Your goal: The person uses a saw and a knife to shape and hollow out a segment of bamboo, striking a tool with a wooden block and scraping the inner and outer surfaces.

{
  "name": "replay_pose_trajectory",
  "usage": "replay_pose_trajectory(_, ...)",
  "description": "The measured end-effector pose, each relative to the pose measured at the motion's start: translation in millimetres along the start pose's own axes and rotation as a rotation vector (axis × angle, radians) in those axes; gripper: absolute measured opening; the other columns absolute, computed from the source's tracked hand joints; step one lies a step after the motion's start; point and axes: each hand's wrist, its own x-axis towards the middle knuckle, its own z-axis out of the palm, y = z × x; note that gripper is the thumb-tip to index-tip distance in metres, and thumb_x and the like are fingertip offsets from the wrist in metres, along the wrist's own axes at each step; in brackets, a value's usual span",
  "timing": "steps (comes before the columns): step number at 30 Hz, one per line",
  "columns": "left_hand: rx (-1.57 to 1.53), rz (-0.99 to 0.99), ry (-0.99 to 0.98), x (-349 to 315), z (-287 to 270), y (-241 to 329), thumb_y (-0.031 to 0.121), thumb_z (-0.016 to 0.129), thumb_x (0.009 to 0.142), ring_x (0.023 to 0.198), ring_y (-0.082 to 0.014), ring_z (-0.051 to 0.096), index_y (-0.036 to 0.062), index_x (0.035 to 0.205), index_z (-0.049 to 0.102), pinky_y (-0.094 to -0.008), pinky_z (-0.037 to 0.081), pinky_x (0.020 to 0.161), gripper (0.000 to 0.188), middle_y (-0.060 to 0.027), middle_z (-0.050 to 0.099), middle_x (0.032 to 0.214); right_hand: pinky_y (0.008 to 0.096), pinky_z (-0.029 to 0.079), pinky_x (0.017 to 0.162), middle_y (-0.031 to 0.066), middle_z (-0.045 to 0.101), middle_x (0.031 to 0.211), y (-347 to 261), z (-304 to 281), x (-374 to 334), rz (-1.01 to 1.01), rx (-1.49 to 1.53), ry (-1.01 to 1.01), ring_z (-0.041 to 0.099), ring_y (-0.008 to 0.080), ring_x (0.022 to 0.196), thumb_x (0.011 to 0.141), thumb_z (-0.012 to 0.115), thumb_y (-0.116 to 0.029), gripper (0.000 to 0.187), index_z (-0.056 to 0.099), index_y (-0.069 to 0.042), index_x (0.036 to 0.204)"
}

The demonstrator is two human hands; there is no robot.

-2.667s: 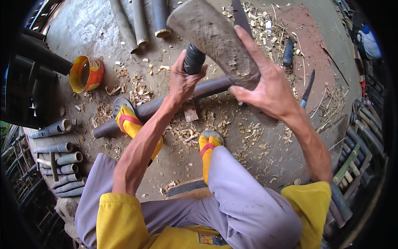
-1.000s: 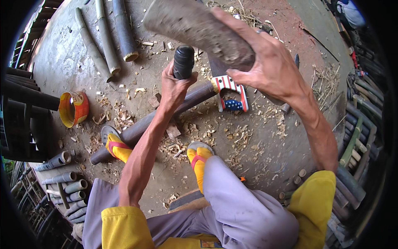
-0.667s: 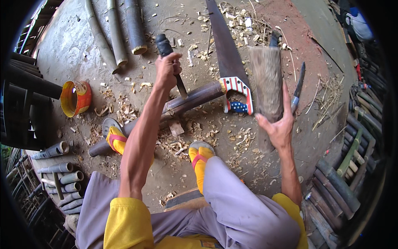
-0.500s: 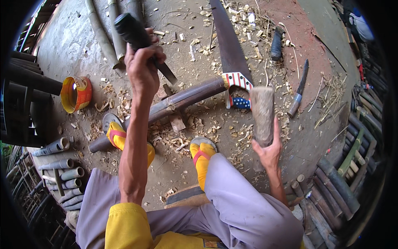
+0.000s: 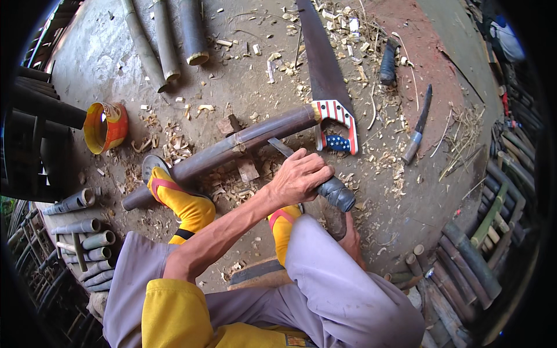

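My left hand [image 5: 300, 177] is wrapped round a chisel with a dark taped handle [image 5: 337, 195]. The chisel's flat blade slants up-left, its tip at the near side of a dark bamboo pole [image 5: 255, 140]; whether they touch I cannot tell. Lower down by my right knee, my right hand [image 5: 350, 243] is closed on a thick wooden mallet [image 5: 335, 221], largely hidden behind the left hand and the knee. The pole lies slanting on the floor over small wood blocks [image 5: 248, 169], my left foot [image 5: 180, 194] by its lower end.
A hand saw [image 5: 322, 69] with a patterned handle lies at the pole's far end. Farther right are a curved knife [image 5: 419, 129] and a dark-handled tool [image 5: 388, 61]. A yellow-red tub [image 5: 110, 130] stands left. Bamboo poles [image 5: 165, 46] lie ahead; cut lengths [image 5: 473, 264] are stacked right.
My left hand has swung down and right with the chisel, from upright above the pole to low beside it. The mallet in my right hand has dropped toward my knee.
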Motion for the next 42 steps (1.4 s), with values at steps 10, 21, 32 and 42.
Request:
replay_pose_trajectory(10, 0.001, 0.01, -0.028, 2.6, -6.9, 0.4, 0.018, 0.073, 0.047, 0.067, -0.0189, 0.049, 0.0113, 0.088, 0.056, -0.0328, 0.032, 0.06, 0.044, -0.0011, 0.047, 0.071, 0.0404, 0.045, 0.091, 0.0224, 0.054, 0.123, -2.4, 3.5, -4.4, -0.013, 0.029, 0.034, 0.057, 0.0321, 0.108, 0.065, 0.075, -0.015, 0.094, 0.025, -0.006, 0.144)
replay_pose_trajectory(21, -0.086, 0.014, -0.04, 7.7, -14.0, -12.7, 0.019, 0.069, 0.042, 0.06, -0.0227, 0.052, 0.0109, 0.081, 0.053, -0.0353, 0.038, 0.056, 0.043, -0.0037, 0.048, 0.066, 0.0396, 0.045, 0.09, 0.0216, 0.055, 0.121, -9.2, -12.9, -9.1, -0.051, 0.111, 0.086, 0.057, 0.0312, 0.107, 0.065, 0.076, -0.017, 0.094, 0.025, -0.004, 0.144)
replay_pose_trajectory(32, -0.315, -0.567, 0.306, 62.4, -44.3, -33.9, 0.014, 0.07, 0.063, 0.063, -0.0187, 0.065, 0.0018, 0.087, 0.064, -0.0333, 0.052, 0.061, 0.028, -0.0122, 0.066, 0.071, 0.0399, 0.04, 0.096, 0.0185, 0.045, 0.124, -148.5, -180.1, 14.6, -0.835, 0.12, 0.553, 0.05, 0.0279, 0.109, 0.063, 0.071, -0.017, 0.092, 0.025, 0.001, 0.14)
replay_pose_trajectory(42, -0.38, -0.74, 0.25, 59.4, -63.4, -32.7, 0.011, 0.071, 0.063, 0.064, -0.0146, 0.061, 0.0003, 0.09, 0.063, -0.0312, 0.051, 0.064, 0.03, -0.0073, 0.065, 0.072, 0.0364, 0.038, 0.099, 0.0177, 0.044, 0.129, -178.6, -182.9, 14.2, -0.959, 0.278, 0.537, 0.048, 0.0274, 0.116, 0.06, 0.071, -0.01, 0.094, 0.024, -0.002, 0.142)
